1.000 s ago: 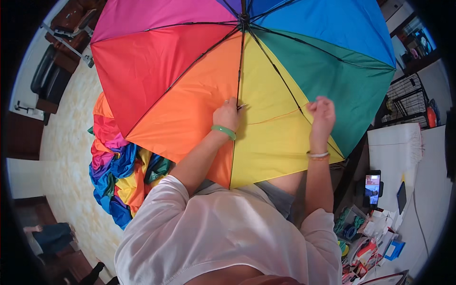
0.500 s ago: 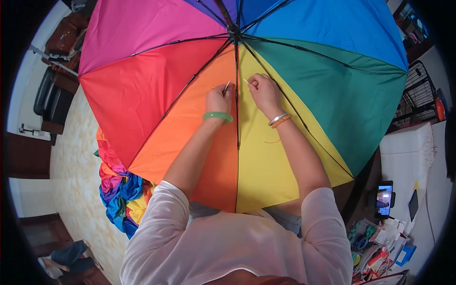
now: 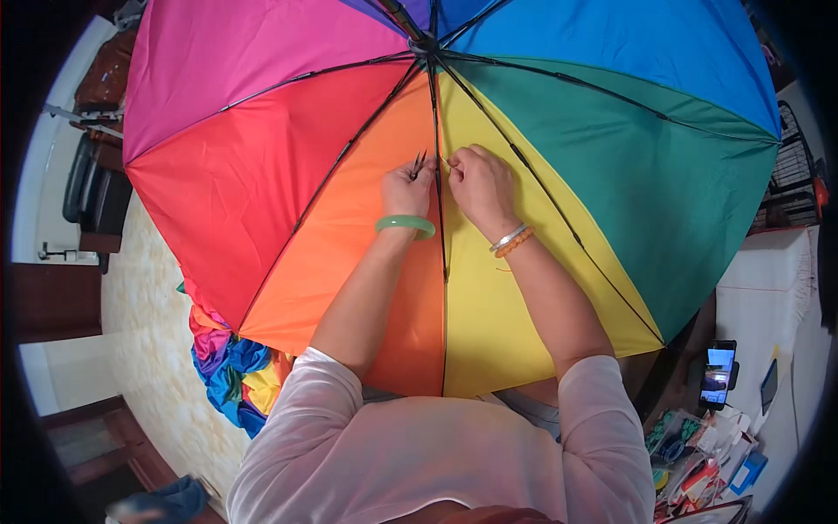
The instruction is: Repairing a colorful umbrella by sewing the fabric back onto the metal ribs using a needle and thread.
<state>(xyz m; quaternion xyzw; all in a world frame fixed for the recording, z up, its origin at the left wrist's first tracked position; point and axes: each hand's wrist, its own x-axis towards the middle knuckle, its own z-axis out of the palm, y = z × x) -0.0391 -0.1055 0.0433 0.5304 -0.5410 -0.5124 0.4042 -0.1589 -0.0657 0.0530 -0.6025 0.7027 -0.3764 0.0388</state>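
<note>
A rainbow-panelled umbrella lies opened with its inner side toward me, its dark ribs meeting at a hub. Over the orange panel, my left hand is closed around small thread snips, their two dark points sticking up from the fingers. Across the middle rib, my right hand pinches a thin needle over the yellow panel. Its tip lies close to that rib. A short bit of orange thread shows below my right wrist. What lies inside both palms is hidden.
Crumpled rainbow cloth is heaped at the left, beside the pale floor. On the right, a phone stands in a holder on a white-covered table, near a clutter of small tools. A wire rack stands behind.
Both hands stay near the middle rib. The left hand's snips now show two dark points, and the right hand has turned and drawn closer to the rib. The view has shifted slightly.
</note>
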